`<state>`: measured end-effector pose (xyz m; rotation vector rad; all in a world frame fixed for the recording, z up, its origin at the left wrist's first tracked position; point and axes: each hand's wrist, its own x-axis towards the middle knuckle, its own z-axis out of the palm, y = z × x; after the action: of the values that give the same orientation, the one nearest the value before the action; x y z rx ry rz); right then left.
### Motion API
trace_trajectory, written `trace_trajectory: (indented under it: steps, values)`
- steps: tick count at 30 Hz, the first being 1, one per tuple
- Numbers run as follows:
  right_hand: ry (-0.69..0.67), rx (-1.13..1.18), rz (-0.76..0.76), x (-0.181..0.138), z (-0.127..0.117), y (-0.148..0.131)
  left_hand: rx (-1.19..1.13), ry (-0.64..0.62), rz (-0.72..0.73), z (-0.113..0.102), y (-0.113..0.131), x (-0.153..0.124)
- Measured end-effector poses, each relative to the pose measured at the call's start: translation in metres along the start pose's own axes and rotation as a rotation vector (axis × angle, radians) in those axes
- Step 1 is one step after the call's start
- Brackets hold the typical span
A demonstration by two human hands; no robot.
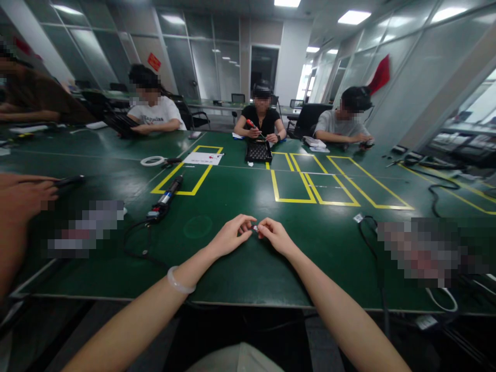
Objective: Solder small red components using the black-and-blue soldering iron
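My left hand (233, 236) and my right hand (274, 235) meet low over the green table (240, 279) in front of me. Between their fingertips is a tiny dark and whitish part (255, 228), too small to name. The right thumb and forefinger pinch it. On its other side the left fingers curl round close to it, the thumb below; their exact contact is hard to see. An electric screwdriver (166, 199) with a black cable lies left of my hands. A faint ring mark (197, 226) shows on the tabletop nearby.
Yellow tape outlines (294, 200) mark the table. Across it a person holds a red screwdriver (251, 124) over a black tray (259, 151). A white sheet (203, 158) and a coiled white cable (152, 161) lie farther left. Black cables (368, 235) run at right. A neighbour's hand (29, 194) reaches in from the left.
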<state>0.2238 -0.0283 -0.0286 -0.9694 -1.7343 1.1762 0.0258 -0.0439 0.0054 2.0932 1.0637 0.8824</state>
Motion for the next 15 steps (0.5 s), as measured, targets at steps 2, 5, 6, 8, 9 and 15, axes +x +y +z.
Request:
trace_trajectory:
  steps: [2,5,6,8,9,15]
  values:
    - [-0.017,0.004,0.007,-0.0001,0.0005,-0.0002,0.05,0.004,0.031,-0.0003,0.0033,-0.0004]
    - [-0.017,0.052,0.002,-0.0003,0.0022,0.0,0.054,0.0,0.022,-0.0006,0.0037,0.0]
    - [-0.012,0.076,-0.004,-0.0003,0.0027,0.0002,0.044,0.0,0.011,-0.0009,0.0027,0.0003]
    - [-0.009,0.102,-0.02,-0.0003,0.0033,0.0006,0.028,0.0,-0.01,-0.0016,0.0001,0.0005]
    - [-0.011,0.098,-0.026,-0.0003,0.0033,0.0008,0.024,-0.004,-0.019,-0.0019,-0.0011,0.0005]
    - [-0.04,0.039,-0.016,-0.0011,0.001,0.0012,0.032,-0.046,-0.045,-0.0024,-0.0007,0.0001]
